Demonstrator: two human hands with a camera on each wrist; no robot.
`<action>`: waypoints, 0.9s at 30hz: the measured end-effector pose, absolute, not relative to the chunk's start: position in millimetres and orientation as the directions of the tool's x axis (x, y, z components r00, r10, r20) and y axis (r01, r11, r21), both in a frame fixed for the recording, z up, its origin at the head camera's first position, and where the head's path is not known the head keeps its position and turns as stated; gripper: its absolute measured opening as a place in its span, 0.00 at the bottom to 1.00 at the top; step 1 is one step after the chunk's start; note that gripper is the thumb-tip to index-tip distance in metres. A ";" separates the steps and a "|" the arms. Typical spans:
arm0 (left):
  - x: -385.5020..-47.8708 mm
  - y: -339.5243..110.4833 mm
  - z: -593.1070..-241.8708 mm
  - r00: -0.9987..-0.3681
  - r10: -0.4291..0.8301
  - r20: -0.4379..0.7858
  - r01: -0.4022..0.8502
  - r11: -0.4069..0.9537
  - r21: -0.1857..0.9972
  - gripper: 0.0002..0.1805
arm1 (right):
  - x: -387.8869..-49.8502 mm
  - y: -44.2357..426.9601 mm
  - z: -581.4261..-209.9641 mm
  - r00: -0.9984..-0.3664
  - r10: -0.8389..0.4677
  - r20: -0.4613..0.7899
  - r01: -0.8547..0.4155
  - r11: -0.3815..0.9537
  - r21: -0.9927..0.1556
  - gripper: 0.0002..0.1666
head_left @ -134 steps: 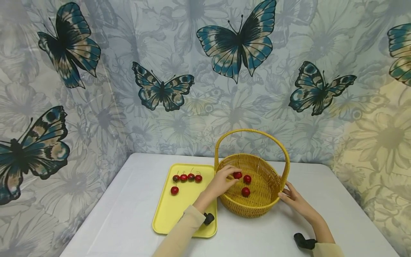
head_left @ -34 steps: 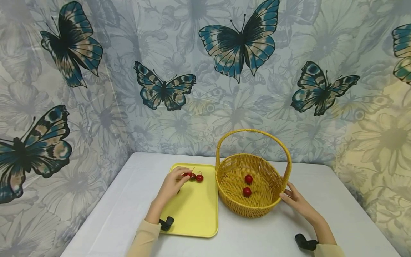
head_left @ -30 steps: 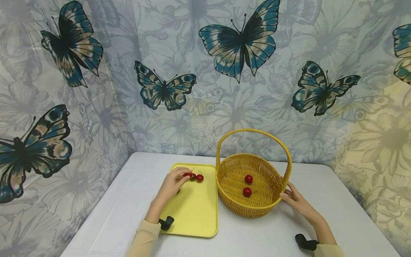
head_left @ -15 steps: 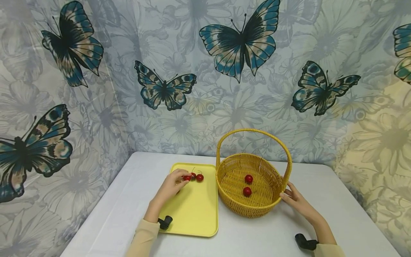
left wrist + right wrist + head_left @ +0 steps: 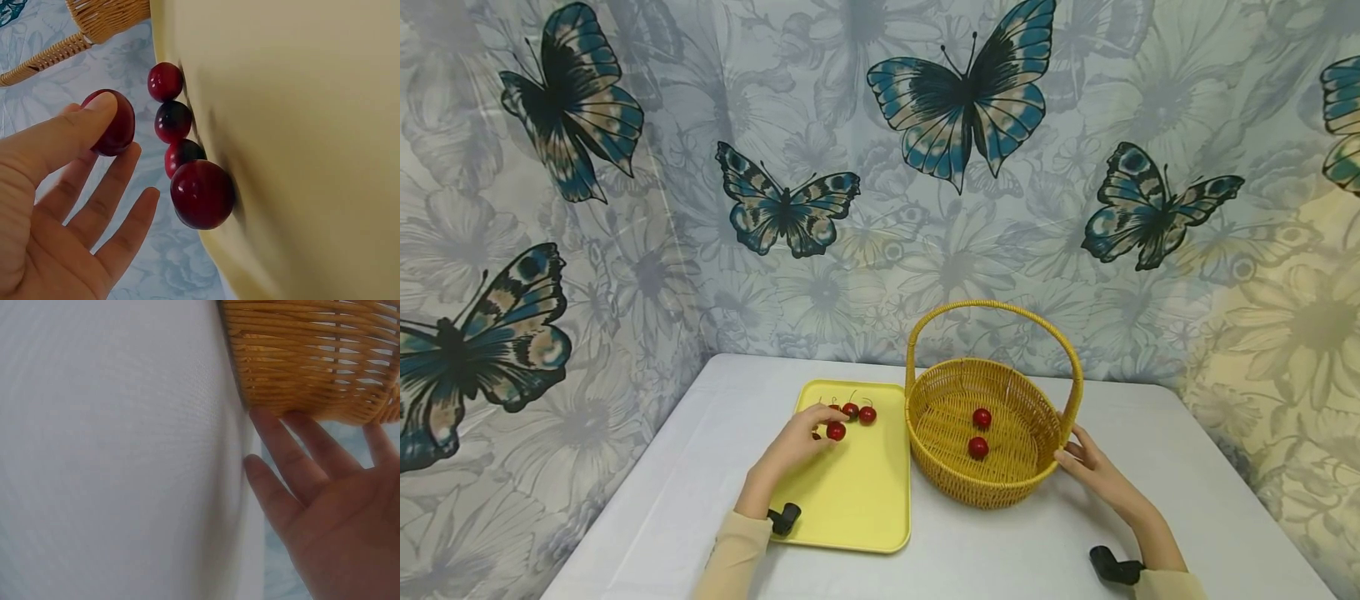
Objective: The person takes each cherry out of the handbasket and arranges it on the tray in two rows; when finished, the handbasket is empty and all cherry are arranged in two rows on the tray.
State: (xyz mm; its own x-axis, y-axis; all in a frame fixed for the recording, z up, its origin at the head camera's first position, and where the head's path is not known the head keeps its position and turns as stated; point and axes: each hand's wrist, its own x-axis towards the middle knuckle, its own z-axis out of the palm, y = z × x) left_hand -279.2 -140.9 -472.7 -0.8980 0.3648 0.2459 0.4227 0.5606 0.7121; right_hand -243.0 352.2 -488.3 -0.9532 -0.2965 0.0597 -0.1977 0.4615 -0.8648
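Note:
My left hand (image 5: 795, 439) is over the yellow tray (image 5: 865, 508), holding a dark red cherry (image 5: 836, 431) between thumb and fingers. The left wrist view shows this cherry (image 5: 115, 123) under my thumb, apart from the tray, with the other fingers spread. Several stemmed cherries (image 5: 867, 415) form a row at the tray's far side; my hand partly hides others. Right of the tray stands a woven basket (image 5: 973, 492) with two cherries (image 5: 981, 418) inside. My right hand (image 5: 1101, 477) touches the basket's right side by the handle base, its fingers (image 5: 290, 453) mostly straight.
The basket's tall arched handle (image 5: 992, 303) rises above its bowl. Both stand on a white-covered table (image 5: 985, 558), close together. A patterned cloth (image 5: 925, 250) with butterflies hangs behind and to the left. Each wrist carries a black camera (image 5: 1112, 567).
Since the earliest frame, my left hand has brought a cherry from the basket over to the tray. In the last half second it has drawn the cherry slightly nearer. My right hand stays put.

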 end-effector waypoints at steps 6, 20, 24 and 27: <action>-279.0 -140.4 -476.1 -0.892 0.392 0.224 0.427 0.575 0.698 0.21 | -243.8 352.9 -489.2 -0.954 -0.294 0.056 -0.193 0.458 -0.868 0.39; -283.0 -143.1 -486.8 -0.900 0.381 0.211 0.423 0.652 0.629 0.18 | -243.5 353.1 -487.6 -0.954 -0.297 0.049 -0.187 0.459 -0.868 0.39; -284.2 -144.1 -488.7 -0.911 0.361 0.199 0.403 0.674 0.619 0.17 | -243.7 353.0 -487.3 -0.952 -0.302 0.050 -0.186 0.443 -0.877 0.39; -285.2 -145.1 -490.0 -0.913 0.358 0.197 0.399 0.681 0.614 0.17 | -243.5 352.9 -487.3 -0.954 -0.295 0.045 -0.176 0.434 -0.884 0.40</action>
State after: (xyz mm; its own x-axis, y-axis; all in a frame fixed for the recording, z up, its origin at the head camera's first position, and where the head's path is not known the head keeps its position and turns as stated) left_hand -285.2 -145.1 -490.0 -0.9129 0.3577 0.1969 0.3993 0.6812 0.6137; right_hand -243.5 352.9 -487.3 -0.9543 -0.2954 0.0455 -0.1764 0.4339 -0.8835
